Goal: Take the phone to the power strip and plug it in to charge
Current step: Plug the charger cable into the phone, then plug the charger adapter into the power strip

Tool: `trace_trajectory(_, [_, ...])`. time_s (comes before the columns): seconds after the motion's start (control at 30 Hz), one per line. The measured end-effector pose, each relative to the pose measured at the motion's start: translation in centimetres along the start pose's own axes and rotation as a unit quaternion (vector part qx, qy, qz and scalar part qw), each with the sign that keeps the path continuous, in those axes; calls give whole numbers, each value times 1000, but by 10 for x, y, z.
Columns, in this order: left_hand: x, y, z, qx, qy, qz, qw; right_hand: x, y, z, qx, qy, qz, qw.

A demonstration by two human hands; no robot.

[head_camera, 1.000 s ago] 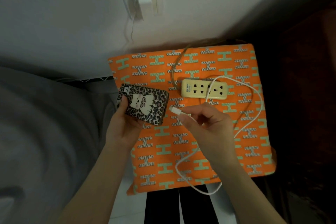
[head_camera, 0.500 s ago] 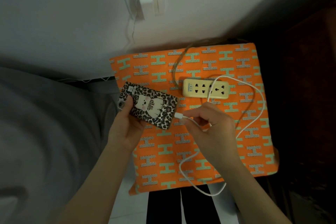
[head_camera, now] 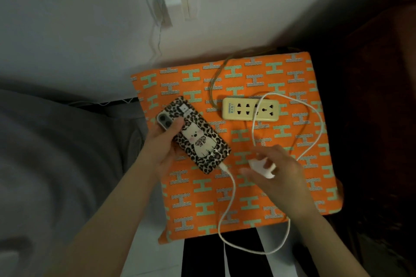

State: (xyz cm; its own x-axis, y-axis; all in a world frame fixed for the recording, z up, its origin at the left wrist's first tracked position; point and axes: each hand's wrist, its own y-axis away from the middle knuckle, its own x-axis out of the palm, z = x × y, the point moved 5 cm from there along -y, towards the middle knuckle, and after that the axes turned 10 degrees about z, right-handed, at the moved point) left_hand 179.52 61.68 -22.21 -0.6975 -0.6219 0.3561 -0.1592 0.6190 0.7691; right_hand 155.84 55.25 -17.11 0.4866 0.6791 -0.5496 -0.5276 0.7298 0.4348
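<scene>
My left hand (head_camera: 161, 148) holds the phone (head_camera: 198, 139), which wears a leopard-print case with a cartoon figure and lies face down over the orange cloth. A white cable (head_camera: 229, 189) is plugged into the phone's lower end. The cable loops toward me, then runs up the right side and over the cream power strip (head_camera: 250, 109). My right hand (head_camera: 278, 172) hovers just right of the phone, fingers curled around the white charger plug (head_camera: 262, 165). The strip's sockets show nothing plugged in.
The orange cloth with teal H shapes (head_camera: 292, 198) covers a small table against the white wall. A white wall socket with an adapter and thin wire (head_camera: 172, 7) hangs above. Grey bedding (head_camera: 56, 153) lies at left; dark furniture stands at right.
The cable's connector went into the phone. My right hand let go of that end and moved right onto the charger plug. The phone turned more upright in my left hand.
</scene>
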Motion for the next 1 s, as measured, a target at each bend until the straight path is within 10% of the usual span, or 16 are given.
trace_trajectory(0.3, [18, -29, -5, -7, -246, 22, 969, 11, -1, -40, 145, 173, -5, 974])
trace_trajectory(0.43, [30, -30, -24, 44, -655, -1, 754, 6, -5, -42, 148, 85, 1, 985])
trace_trajectory(0.6, [47, -30, -46, 66, -827, -50, 557, -32, -6, -41, 125, -264, -35, 956])
trace_trajectory(0.73, [95, -20, -50, 294, -739, 29, 605, -65, -22, -24, 73, -258, -151, 952])
trace_trajectory(1.0, [121, -48, -14, 297, -705, 83, 639, -56, -66, 0, 36, -115, -289, 950])
